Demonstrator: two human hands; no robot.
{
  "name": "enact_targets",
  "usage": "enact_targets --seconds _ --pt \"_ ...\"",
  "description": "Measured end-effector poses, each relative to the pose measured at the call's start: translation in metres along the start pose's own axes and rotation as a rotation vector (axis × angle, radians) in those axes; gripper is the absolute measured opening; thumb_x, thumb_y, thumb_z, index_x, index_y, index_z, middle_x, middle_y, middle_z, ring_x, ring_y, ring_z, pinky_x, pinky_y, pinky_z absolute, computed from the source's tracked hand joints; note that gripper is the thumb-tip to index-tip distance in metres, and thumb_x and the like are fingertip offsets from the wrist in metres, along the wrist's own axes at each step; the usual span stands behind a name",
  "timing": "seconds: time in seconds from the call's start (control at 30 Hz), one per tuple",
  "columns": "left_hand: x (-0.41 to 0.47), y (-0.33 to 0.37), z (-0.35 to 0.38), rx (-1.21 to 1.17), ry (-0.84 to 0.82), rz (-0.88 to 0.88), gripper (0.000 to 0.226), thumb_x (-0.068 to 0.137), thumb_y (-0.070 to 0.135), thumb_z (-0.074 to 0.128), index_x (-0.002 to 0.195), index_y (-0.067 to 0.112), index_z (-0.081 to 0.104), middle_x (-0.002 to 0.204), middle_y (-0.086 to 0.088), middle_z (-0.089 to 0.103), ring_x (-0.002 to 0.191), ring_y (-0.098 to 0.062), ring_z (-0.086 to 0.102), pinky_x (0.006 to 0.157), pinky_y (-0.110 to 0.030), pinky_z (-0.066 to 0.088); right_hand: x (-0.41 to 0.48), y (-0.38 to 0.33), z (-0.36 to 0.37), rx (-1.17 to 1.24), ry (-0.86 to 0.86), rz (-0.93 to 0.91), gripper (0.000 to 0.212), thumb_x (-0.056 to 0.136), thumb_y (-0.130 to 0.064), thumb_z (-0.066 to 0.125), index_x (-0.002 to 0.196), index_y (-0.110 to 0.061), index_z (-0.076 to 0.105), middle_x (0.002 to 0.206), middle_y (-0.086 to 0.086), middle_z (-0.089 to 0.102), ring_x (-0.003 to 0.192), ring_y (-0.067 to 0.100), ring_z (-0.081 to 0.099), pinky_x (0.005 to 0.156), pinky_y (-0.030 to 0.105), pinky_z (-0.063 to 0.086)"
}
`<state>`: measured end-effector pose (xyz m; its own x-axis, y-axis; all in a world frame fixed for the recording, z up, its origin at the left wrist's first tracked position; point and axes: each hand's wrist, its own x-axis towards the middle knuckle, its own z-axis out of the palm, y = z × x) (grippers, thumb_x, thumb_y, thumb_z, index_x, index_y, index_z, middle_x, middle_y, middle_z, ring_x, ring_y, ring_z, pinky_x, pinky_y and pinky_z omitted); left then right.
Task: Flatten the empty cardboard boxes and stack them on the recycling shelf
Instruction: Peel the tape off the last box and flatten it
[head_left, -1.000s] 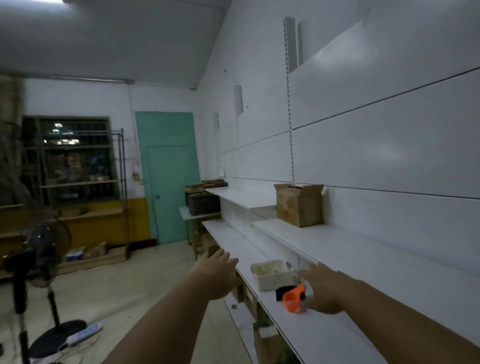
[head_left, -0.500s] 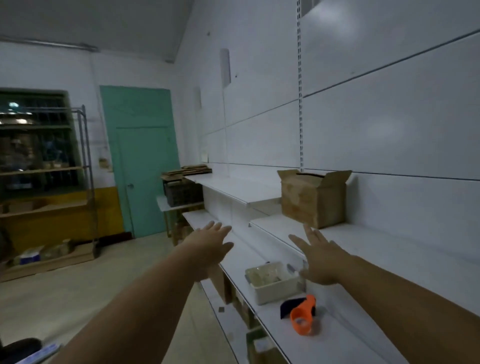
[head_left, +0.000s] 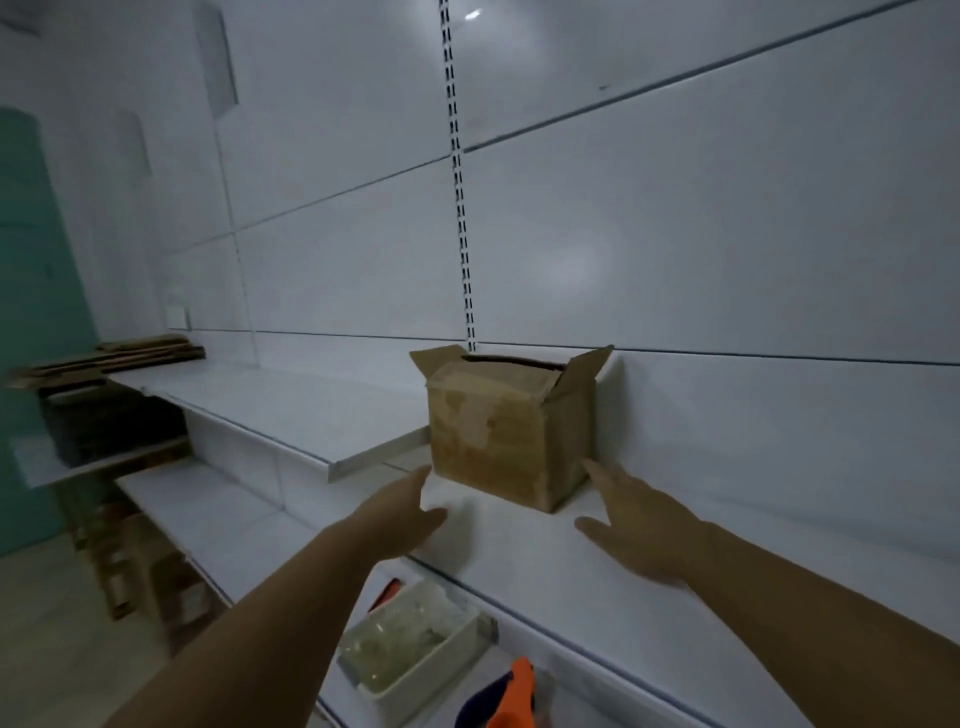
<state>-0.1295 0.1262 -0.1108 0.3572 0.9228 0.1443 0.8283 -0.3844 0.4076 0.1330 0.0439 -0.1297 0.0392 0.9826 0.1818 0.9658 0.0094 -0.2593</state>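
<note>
A brown cardboard box with its top flaps raised stands on a white wall shelf, pushed against the back panel. My left hand reaches toward the box's lower left corner, fingers apart, its fingertips very near the box; contact is unclear. My right hand is spread open just right of the box's lower right corner, holding nothing. A stack of flattened cardboard lies at the far left end of a longer white shelf.
On the lower shelf below my arms sit a white tray of clear bits and an orange tape dispenser. A dark crate stands under the flat cardboard. A teal door is at the far left.
I have moved closer to the shelf. Both hands have risen from the lower shelf level to either side of the box's base, and the box now fills the middle of the view.
</note>
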Motion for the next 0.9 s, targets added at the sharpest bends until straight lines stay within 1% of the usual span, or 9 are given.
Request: enact_targets --seconds 0.2,0.33,0.4,0.5,0.6,0.67,0.73,0.83,0.9 --pt "0.075 -0.031 0.019 -0.142 0.161 -0.006 0.049 0.089 0.025 0.055 0.137 0.026 0.043 0.126 -0.003 0.062 0.110 -0.017 0.058 0.090 -0.029 0.045 0.036 0.006 0.035 0.206 -0.053 -0.071 0.080 0.093 -0.050 0.044 0.147 -0.031 -0.011 0.159 -0.003 0.007 0.140 0.017 0.026 0.109 0.024 0.023" --pt "0.114 -0.047 0.032 -0.158 0.082 -0.219 0.059 0.093 0.029 0.046 0.144 0.007 0.027 0.144 -0.014 0.044 0.129 -0.028 0.045 0.100 -0.034 0.038 0.036 0.013 0.038 0.239 -0.046 -0.034 0.081 0.090 -0.053 0.047 0.145 -0.040 -0.011 0.157 -0.010 0.012 0.137 0.009 0.027 0.103 0.016 0.022" --pt "0.128 -0.049 0.038 -0.166 0.021 -0.222 0.064 0.093 0.031 0.043 0.147 0.006 0.018 0.149 -0.014 0.037 0.133 -0.030 0.040 0.103 -0.035 0.035 0.036 0.016 0.039 0.286 -0.037 -0.016 0.080 0.089 -0.053 0.049 0.137 -0.054 -0.014 0.155 -0.011 0.018 0.132 0.001 0.027 0.101 0.015 0.022" --pt "0.135 -0.051 0.044 -0.285 0.098 -0.090 0.044 0.088 0.031 0.048 0.132 0.023 0.046 0.125 -0.004 0.062 0.103 -0.023 0.059 0.084 -0.034 0.047 0.034 0.020 0.037 0.394 -0.013 0.038 0.081 0.085 -0.056 0.053 0.125 -0.066 -0.017 0.154 -0.010 0.023 0.132 -0.005 0.026 0.110 0.022 0.025" --pt "0.133 -0.061 0.047 -0.392 0.126 -0.018 0.027 0.084 0.024 0.052 0.109 0.025 0.060 0.093 0.009 0.069 0.081 -0.012 0.061 0.063 -0.027 0.047 0.033 0.016 0.034 0.473 0.024 0.069 0.082 0.074 -0.068 0.051 0.127 -0.069 -0.012 0.154 -0.017 0.020 0.132 -0.012 0.027 0.111 0.018 0.023" --pt "0.130 -0.063 0.045 -0.488 0.121 0.004 0.026 0.080 0.024 0.060 0.106 0.022 0.061 0.093 0.012 0.065 0.084 -0.010 0.059 0.058 -0.022 0.042 0.033 0.008 0.030 0.533 0.018 0.066 0.084 0.074 -0.069 0.052 0.134 -0.063 -0.008 0.154 -0.021 0.018 0.134 -0.012 0.024 0.112 0.019 0.022" --pt "0.124 -0.059 0.043 -0.574 0.114 0.072 0.038 0.078 0.028 0.067 0.113 0.020 0.057 0.103 0.012 0.059 0.092 -0.009 0.055 0.060 -0.020 0.039 0.035 -0.005 0.023 0.602 0.013 0.084 0.079 0.078 -0.063 0.055 0.139 -0.056 0.005 0.151 -0.023 0.024 0.135 -0.009 0.028 0.112 0.019 0.026" --pt "0.107 -0.048 0.033 -0.752 0.170 0.256 0.056 0.079 0.032 0.070 0.128 0.030 0.044 0.110 0.024 0.050 0.100 -0.002 0.048 0.071 -0.014 0.038 0.037 -0.026 0.001 0.723 0.187 0.206 0.038 0.086 -0.041 0.059 0.113 -0.055 0.036 0.133 -0.015 0.050 0.109 -0.010 0.052 0.086 0.003 0.043" --pt "0.094 -0.041 0.019 -0.821 0.255 0.405 0.058 0.080 0.027 0.070 0.128 0.040 0.039 0.117 0.031 0.048 0.109 0.001 0.046 0.087 -0.019 0.038 0.033 -0.040 -0.025 0.753 0.313 0.310 0.029 0.084 -0.042 0.060 0.110 -0.045 0.047 0.121 -0.008 0.062 0.096 -0.002 0.062 0.082 0.012 0.052"
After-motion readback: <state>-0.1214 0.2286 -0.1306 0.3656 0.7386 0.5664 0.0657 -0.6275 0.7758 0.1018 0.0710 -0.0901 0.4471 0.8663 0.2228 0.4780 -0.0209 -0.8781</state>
